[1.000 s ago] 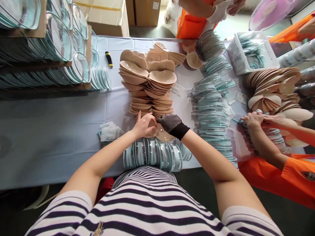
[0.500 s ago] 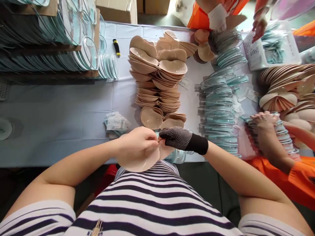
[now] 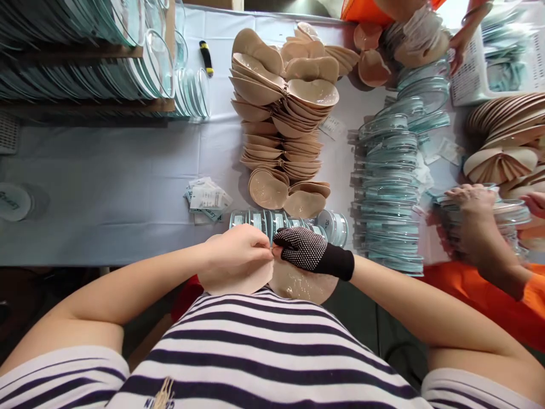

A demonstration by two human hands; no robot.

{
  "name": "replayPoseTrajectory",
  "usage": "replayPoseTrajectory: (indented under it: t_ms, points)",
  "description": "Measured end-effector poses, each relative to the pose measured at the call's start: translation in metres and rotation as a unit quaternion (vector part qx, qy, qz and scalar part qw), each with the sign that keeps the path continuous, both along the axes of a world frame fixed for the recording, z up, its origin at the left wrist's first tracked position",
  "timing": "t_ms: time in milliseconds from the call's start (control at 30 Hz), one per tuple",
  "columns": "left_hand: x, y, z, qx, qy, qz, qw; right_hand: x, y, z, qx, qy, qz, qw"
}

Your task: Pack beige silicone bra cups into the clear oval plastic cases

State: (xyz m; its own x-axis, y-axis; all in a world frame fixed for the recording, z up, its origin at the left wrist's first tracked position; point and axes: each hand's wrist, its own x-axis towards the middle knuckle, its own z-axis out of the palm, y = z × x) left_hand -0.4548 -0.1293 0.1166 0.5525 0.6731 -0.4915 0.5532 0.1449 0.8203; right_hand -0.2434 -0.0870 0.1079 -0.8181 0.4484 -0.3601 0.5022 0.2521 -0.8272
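Close to my striped shirt I hold a beige stick-on bra (image 3: 304,284) by its middle, its two cups spread to either side. My bare left hand (image 3: 240,247) pinches the inner edge of the left cup. Opposite it, my right hand (image 3: 303,249), in a black glove with white dots, grips the inner edge of the right cup. The fingertips of both hands meet at the centre clasp, which they mostly hide. Just beyond my hands stands a row of clear round cases (image 3: 336,228) with labels. Behind that row lie nested beige stick-on bras (image 3: 268,187) in a long stack.
Racks of clear round cases (image 3: 157,68) fill the left back. A yellow-black cutter (image 3: 206,58) and small printed cards (image 3: 208,196) lie on the table. More clear cases (image 3: 389,187) are stacked at right, near a co-worker's hand (image 3: 472,199). A white basket (image 3: 468,79) stands behind.
The right cup has swung out and down and now shows below my gloved hand. My view has shifted, so more of the case row shows. Both hands keep their hold at the middle.
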Motion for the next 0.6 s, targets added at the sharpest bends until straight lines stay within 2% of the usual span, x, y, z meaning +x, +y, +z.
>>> replayPoseTrajectory:
  t_ms: [133, 267, 367, 467, 600]
  points:
    - [0.009, -0.009, -0.008, 0.014, 0.008, 0.03, 0.999, -0.002, -0.009, -0.008, 0.03, 0.014, -0.049, 0.998]
    - [0.013, -0.009, -0.017, -0.022, -0.032, 0.098, 0.994, 0.002, -0.011, -0.017, 0.062, 0.012, -0.15, 0.987]
    - [0.007, -0.004, -0.016, 0.035, -0.025, 0.093, 0.995, 0.01, -0.005, -0.019, 0.101, -0.006, -0.209, 0.973]
    - [-0.002, 0.005, -0.008, 0.033, -0.033, 0.053, 0.997, 0.016, 0.008, -0.01, 0.149, -0.018, -0.198, 0.969]
    - [-0.001, 0.014, 0.002, -0.015, -0.062, -0.023, 0.998, 0.016, 0.025, 0.012, 0.193, 0.0, -0.103, 0.976]
